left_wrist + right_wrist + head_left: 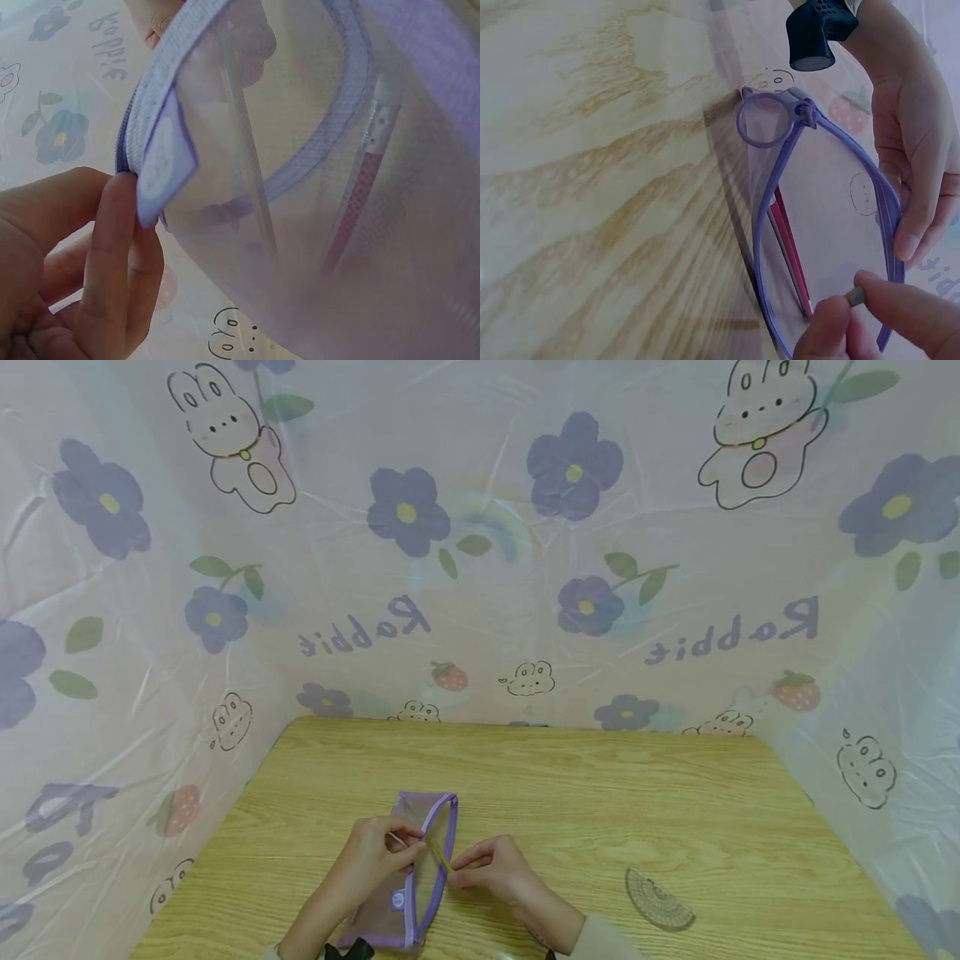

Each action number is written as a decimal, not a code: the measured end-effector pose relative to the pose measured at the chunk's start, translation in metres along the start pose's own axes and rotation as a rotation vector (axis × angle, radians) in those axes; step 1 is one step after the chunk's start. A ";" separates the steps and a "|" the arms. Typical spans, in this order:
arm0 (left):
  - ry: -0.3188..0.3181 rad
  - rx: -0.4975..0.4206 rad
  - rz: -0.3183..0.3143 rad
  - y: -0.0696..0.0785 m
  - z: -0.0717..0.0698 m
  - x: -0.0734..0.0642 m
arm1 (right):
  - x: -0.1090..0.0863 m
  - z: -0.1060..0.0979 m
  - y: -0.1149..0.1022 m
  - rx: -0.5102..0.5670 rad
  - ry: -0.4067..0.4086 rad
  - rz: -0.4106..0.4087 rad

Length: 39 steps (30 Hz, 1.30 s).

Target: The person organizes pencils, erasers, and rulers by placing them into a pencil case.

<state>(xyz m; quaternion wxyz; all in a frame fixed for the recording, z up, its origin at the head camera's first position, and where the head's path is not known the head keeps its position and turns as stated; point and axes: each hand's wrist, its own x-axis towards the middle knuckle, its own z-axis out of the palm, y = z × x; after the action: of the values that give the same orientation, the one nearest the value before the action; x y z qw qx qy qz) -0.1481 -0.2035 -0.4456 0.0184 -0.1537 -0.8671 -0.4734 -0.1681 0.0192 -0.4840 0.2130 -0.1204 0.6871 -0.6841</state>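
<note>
A purple-edged mesh pencil case (378, 917) lies on the table with its zipped mouth spread wide. My left hand (375, 853) pinches the near-left edge of that mouth between thumb and fingers. In my right hand (501, 870), thumb and fingertips pinch the end of a slim yellow pencil (439, 854). Through the mesh in the left wrist view, the pencil (251, 154) slants down inside the case. Beside it rests a red pencil (358, 199) with a white eraser end. The right wrist view shows the zipper ring (740, 120) at one end of the mouth.
A clear half-round protractor (660, 900) lies on the wood-grain table (570, 793) to the right of my right hand. Something partly hidden sits beneath my right wrist. Patterned cloth walls (480, 610) with rabbits and flowers enclose the table at the back and sides.
</note>
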 end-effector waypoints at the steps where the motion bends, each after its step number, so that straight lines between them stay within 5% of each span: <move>1: 0.001 -0.001 -0.003 0.000 0.000 0.000 | 0.000 0.001 0.000 0.001 -0.001 0.005; 39: 0.032 -0.008 -0.034 -0.003 -0.001 0.002 | 0.006 0.029 0.004 0.087 -0.045 0.052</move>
<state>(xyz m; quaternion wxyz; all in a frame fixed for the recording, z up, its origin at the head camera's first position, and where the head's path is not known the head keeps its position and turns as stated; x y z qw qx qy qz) -0.1509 -0.2056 -0.4472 0.0238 -0.1312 -0.8674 -0.4795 -0.1592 -0.0094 -0.4876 0.2509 -0.1086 0.6547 -0.7047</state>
